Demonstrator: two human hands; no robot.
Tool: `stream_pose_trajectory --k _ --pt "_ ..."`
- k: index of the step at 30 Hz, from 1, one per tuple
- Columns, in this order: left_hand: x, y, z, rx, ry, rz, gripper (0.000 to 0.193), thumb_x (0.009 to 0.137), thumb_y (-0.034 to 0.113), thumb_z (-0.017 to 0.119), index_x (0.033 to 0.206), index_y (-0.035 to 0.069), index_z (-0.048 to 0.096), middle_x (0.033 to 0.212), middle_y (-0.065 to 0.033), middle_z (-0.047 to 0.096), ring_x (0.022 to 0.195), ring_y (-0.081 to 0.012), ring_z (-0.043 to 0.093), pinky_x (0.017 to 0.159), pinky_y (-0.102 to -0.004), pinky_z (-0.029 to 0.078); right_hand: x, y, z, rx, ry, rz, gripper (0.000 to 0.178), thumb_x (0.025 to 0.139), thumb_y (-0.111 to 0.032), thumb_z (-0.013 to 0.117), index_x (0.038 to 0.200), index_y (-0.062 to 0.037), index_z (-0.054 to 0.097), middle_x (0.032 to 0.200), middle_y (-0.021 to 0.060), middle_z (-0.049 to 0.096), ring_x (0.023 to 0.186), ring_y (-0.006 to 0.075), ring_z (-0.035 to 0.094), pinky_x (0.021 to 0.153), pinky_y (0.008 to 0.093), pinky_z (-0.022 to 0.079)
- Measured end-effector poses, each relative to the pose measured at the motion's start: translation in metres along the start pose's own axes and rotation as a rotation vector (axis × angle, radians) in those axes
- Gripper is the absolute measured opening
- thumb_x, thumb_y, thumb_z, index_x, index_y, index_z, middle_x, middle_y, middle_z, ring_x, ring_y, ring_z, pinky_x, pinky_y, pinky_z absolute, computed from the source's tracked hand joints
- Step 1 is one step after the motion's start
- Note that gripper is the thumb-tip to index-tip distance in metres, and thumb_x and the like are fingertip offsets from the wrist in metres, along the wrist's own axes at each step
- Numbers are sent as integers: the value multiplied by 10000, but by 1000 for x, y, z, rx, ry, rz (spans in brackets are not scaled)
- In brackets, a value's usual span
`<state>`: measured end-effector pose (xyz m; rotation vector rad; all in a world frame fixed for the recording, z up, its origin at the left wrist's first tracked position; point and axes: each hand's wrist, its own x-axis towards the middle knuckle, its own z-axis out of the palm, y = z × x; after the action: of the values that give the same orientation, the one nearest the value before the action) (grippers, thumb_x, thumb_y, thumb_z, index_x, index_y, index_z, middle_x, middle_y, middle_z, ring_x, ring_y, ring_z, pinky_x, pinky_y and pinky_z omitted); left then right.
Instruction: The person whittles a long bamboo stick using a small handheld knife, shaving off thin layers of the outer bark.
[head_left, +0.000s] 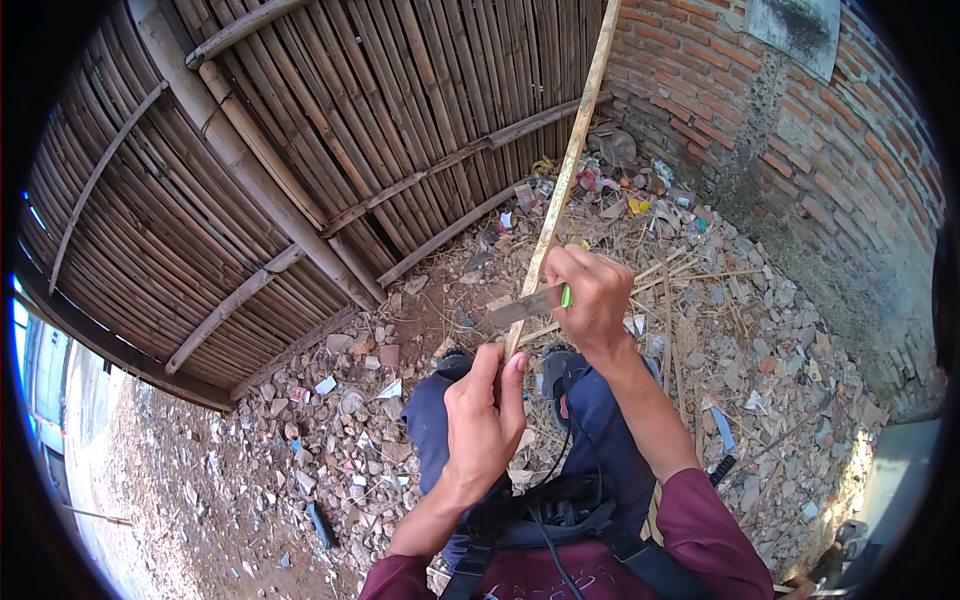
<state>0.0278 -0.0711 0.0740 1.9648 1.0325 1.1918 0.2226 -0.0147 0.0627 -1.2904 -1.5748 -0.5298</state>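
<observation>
My left hand [486,408] grips the near end of a long, pale bamboo strip [562,175] between thumb and fingers. The strip slants up and away from me, past the top of the view. In my right hand [592,292] is a knife [518,308] with a broad, worn blade. A bit of its bright green handle shows; my fingers cover the rest. The blade points left and lies across the strip, a little beyond my left hand. Whether its edge bites into the bamboo I cannot tell.
Bamboo-pole fencing [420,110] rises at the left and ahead, a brick wall [800,170] at the right. Rubble and litter [350,430] cover the ground. Thin sticks [670,300] lie right of my knees, and a dark oblong object [322,525] lies at lower left.
</observation>
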Motion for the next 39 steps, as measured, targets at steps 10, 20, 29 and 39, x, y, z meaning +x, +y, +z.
stream_pose_trajectory --k 10,20,29,39 --pt "-27 -13 -4 12 -131 -101 128 1100 87 606 1032 -14 643 634 -142 574 514 -196 538 516 -363 413 32 67 -3 -146 382 250 79 831 -6 680 822 -40 610 714 112 675 638 374 658 569 458 459" --pt "-14 -20 -2 -90 25 -117 201 1116 147 603 1007 -6 673 623 -19 502 567 -69 402 521 -293 321 -37 -19 17 118 -109 107 125 760 -64 702 800 -111 594 707 70 613 601 323 648 536 449 459" --pt "-25 -20 -1 18 39 -70 150 1089 111 647 1003 -10 670 595 -56 485 519 -104 412 495 -318 327 -25 -7 21 58 -77 112 159 760 -64 734 792 -98 582 709 69 627 605 332 659 545 466 469" --pt "-35 -32 -5 -162 -174 -262 306 1162 219 519 998 2 660 640 18 483 584 -64 421 531 -281 328 -5 27 4 -73 142 281 180 753 19 688 905 -65 736 759 154 717 675 369 710 568 443 478"
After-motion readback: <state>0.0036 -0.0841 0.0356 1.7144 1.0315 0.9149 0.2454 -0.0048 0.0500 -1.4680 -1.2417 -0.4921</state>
